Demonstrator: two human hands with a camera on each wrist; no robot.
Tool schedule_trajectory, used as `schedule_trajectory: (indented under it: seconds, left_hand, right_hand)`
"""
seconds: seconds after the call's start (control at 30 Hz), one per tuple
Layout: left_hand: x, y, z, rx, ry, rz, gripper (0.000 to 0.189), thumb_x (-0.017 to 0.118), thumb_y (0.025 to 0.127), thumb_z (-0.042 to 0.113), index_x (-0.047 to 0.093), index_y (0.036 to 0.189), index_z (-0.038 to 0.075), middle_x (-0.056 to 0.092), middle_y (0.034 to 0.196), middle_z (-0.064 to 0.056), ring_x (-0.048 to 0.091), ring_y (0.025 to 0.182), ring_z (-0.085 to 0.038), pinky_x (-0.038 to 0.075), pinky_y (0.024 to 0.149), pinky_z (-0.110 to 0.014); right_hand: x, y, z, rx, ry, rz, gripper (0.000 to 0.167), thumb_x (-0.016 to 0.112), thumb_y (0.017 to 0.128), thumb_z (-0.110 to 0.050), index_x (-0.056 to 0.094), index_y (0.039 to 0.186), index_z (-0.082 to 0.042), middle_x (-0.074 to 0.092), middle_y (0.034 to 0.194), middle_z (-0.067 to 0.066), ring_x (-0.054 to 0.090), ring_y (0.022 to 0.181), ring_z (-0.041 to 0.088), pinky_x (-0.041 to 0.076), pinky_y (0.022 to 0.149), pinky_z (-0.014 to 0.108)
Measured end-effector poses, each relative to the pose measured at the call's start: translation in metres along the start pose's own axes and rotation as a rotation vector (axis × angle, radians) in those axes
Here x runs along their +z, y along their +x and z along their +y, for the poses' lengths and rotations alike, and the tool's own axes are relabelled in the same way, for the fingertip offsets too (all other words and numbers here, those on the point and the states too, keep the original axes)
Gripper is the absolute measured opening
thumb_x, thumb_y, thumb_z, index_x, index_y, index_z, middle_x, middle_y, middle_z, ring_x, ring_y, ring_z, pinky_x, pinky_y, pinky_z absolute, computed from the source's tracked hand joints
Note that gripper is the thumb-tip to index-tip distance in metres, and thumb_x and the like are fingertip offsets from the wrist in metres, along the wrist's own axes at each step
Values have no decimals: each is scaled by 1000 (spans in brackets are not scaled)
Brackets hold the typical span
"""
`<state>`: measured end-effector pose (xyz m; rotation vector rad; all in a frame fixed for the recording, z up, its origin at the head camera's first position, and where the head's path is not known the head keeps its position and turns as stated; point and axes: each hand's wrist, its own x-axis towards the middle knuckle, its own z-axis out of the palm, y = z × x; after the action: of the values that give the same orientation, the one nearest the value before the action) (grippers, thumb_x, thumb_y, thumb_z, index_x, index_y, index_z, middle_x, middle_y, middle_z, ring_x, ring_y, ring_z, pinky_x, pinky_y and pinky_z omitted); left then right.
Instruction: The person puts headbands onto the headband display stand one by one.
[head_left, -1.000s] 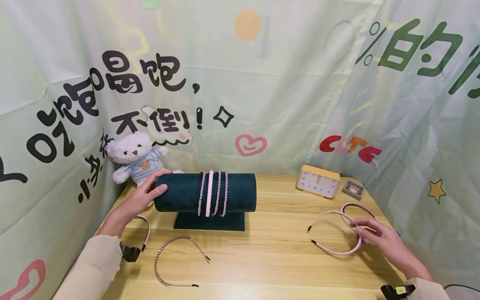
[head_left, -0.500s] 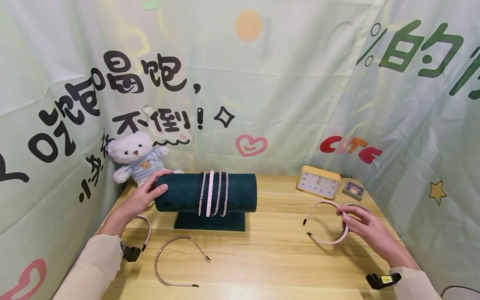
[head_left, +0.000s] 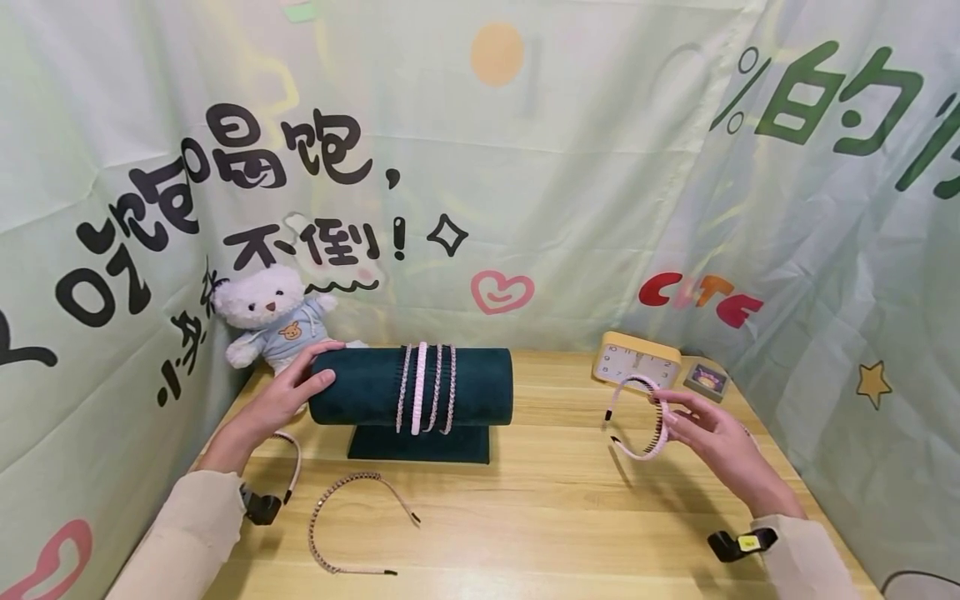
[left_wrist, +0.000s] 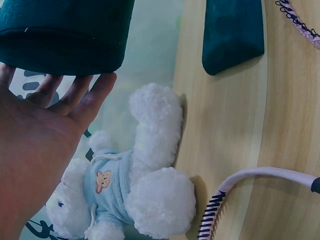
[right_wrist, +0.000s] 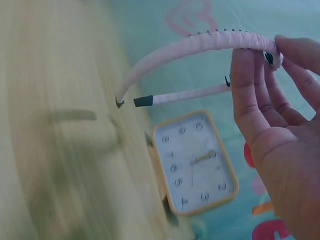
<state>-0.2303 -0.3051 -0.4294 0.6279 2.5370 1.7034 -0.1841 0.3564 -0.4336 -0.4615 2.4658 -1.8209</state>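
In the head view, a dark green velvet headband stand [head_left: 360,387] carries several headbands, among them a pale pink one [head_left: 418,390]. My left hand [head_left: 288,392] rests on the stand's left end; in the left wrist view its fingers [left_wrist: 92,102] extend fairly straight against the roll. Over the table's right side, my right hand [head_left: 712,433] pinches a ribbed pink headband [head_left: 619,387] between thumb and fingers. The right wrist view shows this headband [right_wrist: 185,47] raised, its dark-tipped ends toward the left. Most of another headband behind the right hand is hidden.
A braided headband [head_left: 313,517] lies on the table [head_left: 510,533] at front left, and another headband [head_left: 297,467] lies by the left wrist. A white teddy bear [head_left: 258,302] sits behind the left hand. A yellow clock [head_left: 613,350] and a small box [head_left: 707,379] stand at back right.
My right hand has moved left and away from me, carrying the pink headband, which has turned and now overlaps the clock. My left hand and the stand have stayed put.
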Motion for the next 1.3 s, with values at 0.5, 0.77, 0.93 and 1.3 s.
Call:
schedule_trajectory:
  seconds: [0.5, 0.77, 0.93, 1.3]
  left_hand:
    - [0, -1, 0, -5, -14, -5, 51, 50, 117, 20, 37, 166, 13, 25, 173, -18, 34, 143, -3, 33, 107, -6]
    - [0, -1, 2, -24, 28, 9, 52, 51, 116, 24, 37, 166, 16, 28, 174, -15, 33, 144, -4, 32, 107, -5]
    - [0, -1, 3, -18, 36, 10, 52, 51, 116, 23, 38, 166, 16, 29, 173, -15, 33, 144, -3, 31, 107, -4]
    - [0, 0, 3, -5, 30, 11, 51, 51, 117, 22, 38, 166, 14, 30, 172, -16, 34, 142, 1, 31, 108, -4]
  right_hand:
    - [43, 43, -38, -67, 109, 4, 39, 59, 113, -13, 57, 150, -1, 55, 150, -5, 69, 115, 8, 60, 95, 24]
    - [75, 61, -54, -50, 121, -18, 42, 64, 111, -17, 56, 151, -2, 55, 146, -1, 73, 111, 11, 62, 95, 28]
    - [90, 68, -62, -51, 161, -54, 43, 64, 112, -18, 55, 151, -2, 54, 147, 4, 73, 105, 11, 62, 96, 30]
    - [123, 84, -75, -48, 214, -113, 47, 68, 109, -15, 55, 152, -3, 53, 148, 12, 75, 102, 19, 64, 95, 34]
